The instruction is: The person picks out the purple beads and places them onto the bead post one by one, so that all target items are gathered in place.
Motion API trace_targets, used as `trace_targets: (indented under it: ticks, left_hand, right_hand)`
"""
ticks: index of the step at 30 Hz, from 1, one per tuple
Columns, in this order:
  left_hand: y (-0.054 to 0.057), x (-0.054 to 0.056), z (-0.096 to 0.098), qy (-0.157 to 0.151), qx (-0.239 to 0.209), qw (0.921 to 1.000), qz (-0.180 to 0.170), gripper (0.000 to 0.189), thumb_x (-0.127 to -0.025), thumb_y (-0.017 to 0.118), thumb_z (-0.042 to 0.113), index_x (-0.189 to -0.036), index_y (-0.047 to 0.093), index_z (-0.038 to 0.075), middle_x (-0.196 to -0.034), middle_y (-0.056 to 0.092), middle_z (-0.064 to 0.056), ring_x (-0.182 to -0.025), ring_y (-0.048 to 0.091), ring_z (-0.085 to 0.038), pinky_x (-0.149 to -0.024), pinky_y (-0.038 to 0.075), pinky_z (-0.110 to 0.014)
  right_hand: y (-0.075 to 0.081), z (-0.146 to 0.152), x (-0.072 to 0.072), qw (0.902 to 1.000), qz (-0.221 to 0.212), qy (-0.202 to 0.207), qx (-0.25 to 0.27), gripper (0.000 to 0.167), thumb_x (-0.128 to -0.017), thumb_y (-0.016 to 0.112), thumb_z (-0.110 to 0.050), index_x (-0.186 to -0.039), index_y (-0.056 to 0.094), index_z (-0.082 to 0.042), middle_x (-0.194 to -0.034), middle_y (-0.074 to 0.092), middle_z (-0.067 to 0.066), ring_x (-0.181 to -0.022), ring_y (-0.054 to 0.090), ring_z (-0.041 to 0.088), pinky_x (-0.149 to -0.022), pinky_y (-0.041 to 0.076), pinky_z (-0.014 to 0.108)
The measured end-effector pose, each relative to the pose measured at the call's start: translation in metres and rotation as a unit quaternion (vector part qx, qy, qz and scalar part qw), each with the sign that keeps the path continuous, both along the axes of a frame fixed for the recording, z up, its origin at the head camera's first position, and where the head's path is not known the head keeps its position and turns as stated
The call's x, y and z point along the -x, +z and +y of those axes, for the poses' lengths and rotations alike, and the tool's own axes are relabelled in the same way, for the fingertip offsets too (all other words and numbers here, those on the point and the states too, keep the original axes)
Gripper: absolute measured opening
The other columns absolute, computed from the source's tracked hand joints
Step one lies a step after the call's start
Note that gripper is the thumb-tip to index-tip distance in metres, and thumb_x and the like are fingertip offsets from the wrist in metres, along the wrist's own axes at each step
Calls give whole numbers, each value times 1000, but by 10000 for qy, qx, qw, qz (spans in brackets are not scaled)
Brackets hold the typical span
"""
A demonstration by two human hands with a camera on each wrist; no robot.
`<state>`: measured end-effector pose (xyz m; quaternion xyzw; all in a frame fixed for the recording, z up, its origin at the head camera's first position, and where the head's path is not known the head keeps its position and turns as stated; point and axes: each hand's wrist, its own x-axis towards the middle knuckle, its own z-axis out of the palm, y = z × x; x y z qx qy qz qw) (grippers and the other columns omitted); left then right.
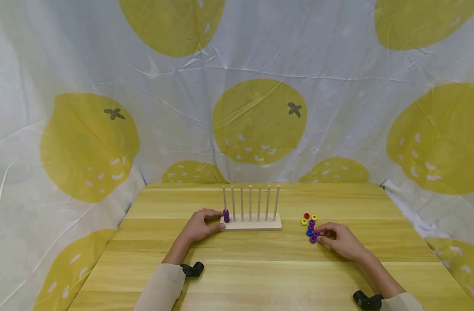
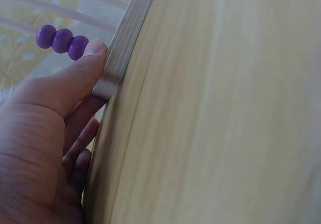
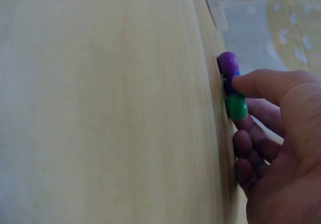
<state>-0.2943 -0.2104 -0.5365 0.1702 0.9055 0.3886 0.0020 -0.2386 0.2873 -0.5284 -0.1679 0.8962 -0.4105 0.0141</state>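
In the head view, a wooden peg rack (image 1: 252, 225) with several upright pegs stands near the middle of the table. Three purple beads (image 2: 61, 40) are stacked on its leftmost peg. My left hand (image 1: 201, 225) holds the rack's left end, thumb at the front of the base and fingers reaching behind it. To the right, my right hand (image 1: 341, 240) is at a group of loose beads, its thumb and index finger pinching a dark purple bead (image 3: 229, 86). Beside that bead, in the right wrist view, are another purple bead (image 3: 228, 63) and a green bead (image 3: 236, 107).
Beyond the right hand's fingers lie a red bead (image 1: 306, 215), yellow beads (image 1: 314, 218) and a blue bead (image 1: 309, 233). The wooden table (image 1: 252, 276) reaches back to a curtain (image 1: 330, 129) with a yellow fruit print.
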Motion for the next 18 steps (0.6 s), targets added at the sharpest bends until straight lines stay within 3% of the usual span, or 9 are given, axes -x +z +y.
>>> trace_targets:
  ticks: [18]
  left_hand:
    - [2,-2,0,-27,-8,10000,-5,48,-86,83,45,-128,75,22,-132,71,-5,-131,60,-32,-114,45,-55]
  right_hand:
    - [1,-1,3,9994,-256,-145,-183,18,-95,75,-23,-109,76,-11,-92,67,-1,-81,57,5,-69,50,22]
